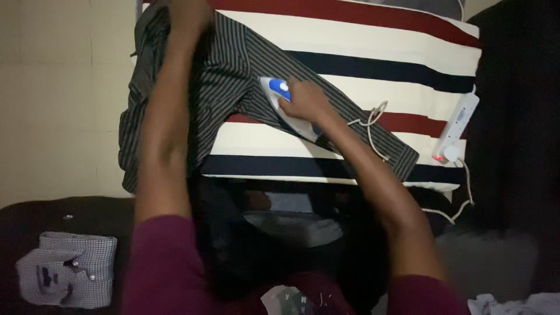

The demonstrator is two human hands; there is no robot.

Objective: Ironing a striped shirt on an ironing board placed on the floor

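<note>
A dark shirt with thin pale stripes [224, 76] lies spread on a cloth with wide cream, red and navy stripes [373, 64]. My right hand [306, 100] grips a blue and white iron [280, 99] that rests on the shirt's sleeve. My left hand [188, 16] reaches far up and presses on the shirt near its collar, at the top edge of the view. The sleeve runs diagonally down to a cuff [402, 157] at the right. The iron's white cord [370, 122] loops behind my right wrist.
A white power strip [456, 129] with a red light and a plug lies at the cloth's right edge. A folded checked shirt [67, 268] sits at the lower left on a dark surface. More clothes lie at the bottom right [513, 304]. A pale wall fills the left.
</note>
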